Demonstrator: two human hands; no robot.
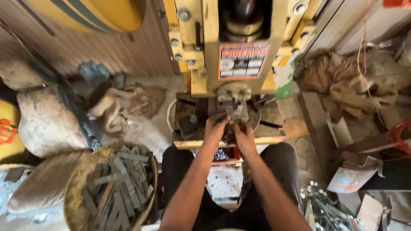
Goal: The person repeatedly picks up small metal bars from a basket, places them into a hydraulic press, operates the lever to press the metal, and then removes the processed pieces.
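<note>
Under the yellow steel press (239, 51), both hands meet at the grey metal die (233, 105). Left hand (215, 126) and right hand (243, 134) have fingers curled together on something small; what it is, I cannot tell. Better they stay low, clear of the ram.

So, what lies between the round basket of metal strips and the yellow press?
In the head view, the person's left forearm and dark-trousered left knee lie between basket and press.

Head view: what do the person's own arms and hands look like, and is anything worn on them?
Both forearms are bare, with no sleeves in view. The left hand and right hand wear no gloves; no watch, ring or bracelet is visible. Dark trousers cover the legs below the arms.
</note>
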